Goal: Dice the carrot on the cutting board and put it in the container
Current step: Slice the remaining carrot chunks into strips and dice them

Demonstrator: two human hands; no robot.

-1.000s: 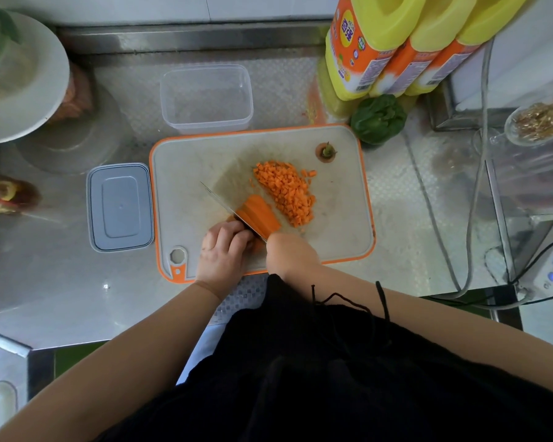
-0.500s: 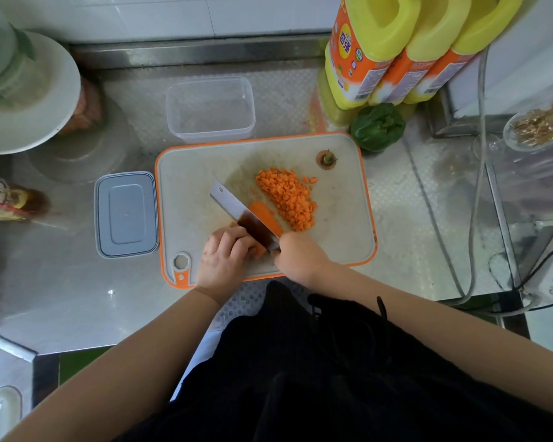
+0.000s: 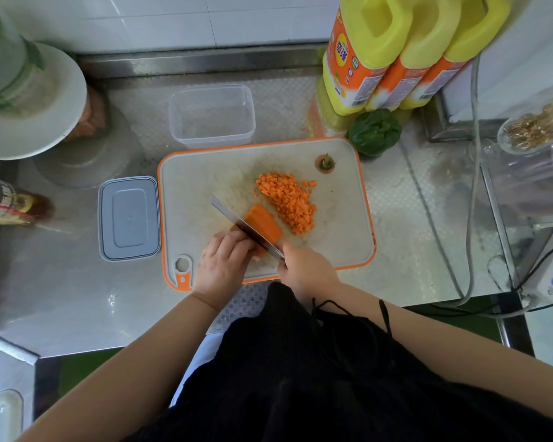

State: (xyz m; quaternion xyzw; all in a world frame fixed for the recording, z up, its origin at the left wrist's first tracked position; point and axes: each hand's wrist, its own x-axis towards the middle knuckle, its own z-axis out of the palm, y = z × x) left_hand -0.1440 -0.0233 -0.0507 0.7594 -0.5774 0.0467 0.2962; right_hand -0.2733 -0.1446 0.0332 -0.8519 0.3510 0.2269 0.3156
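While the left hand [image 3: 221, 266] curls its fingers over the near end of the carrot piece [image 3: 264, 223] on the cutting board [image 3: 205, 173], the right hand [image 3: 307, 271] grips the knife [image 3: 246, 228], whose blade lies across that piece. Diced carrot [image 3: 286, 200] is heaped just beyond it, with the carrot top [image 3: 325, 162] near the board's far corner; the clear container [image 3: 212, 116] stands on the tabletop [image 3: 77, 282] behind the board, its lid [image 3: 129, 218] to the left
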